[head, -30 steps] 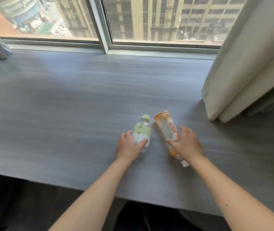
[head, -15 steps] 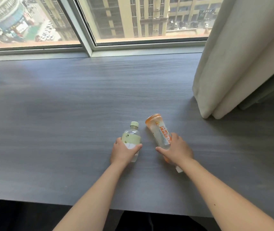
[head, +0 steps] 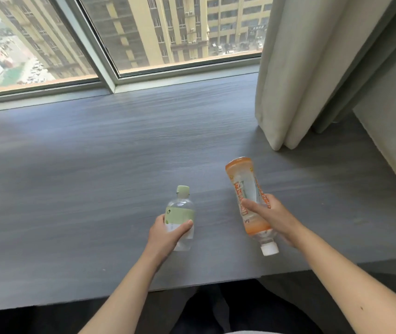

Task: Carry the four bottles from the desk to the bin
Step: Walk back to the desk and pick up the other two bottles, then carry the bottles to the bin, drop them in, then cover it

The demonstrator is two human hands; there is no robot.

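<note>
Both bottles lifted off desk [head: 95,189] | left hand [head: 165,233] grips green-capped bottle [head: 181,213] | right hand [head: 272,216] grips orange-labelled bottle [head: 247,196]

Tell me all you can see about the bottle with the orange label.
The orange-label bottle is clear plastic with an orange and white wrap and a white cap. It looks empty. The right hand grips it round the middle, cap toward the person and base toward the window, tilted above the grey desk.
</note>
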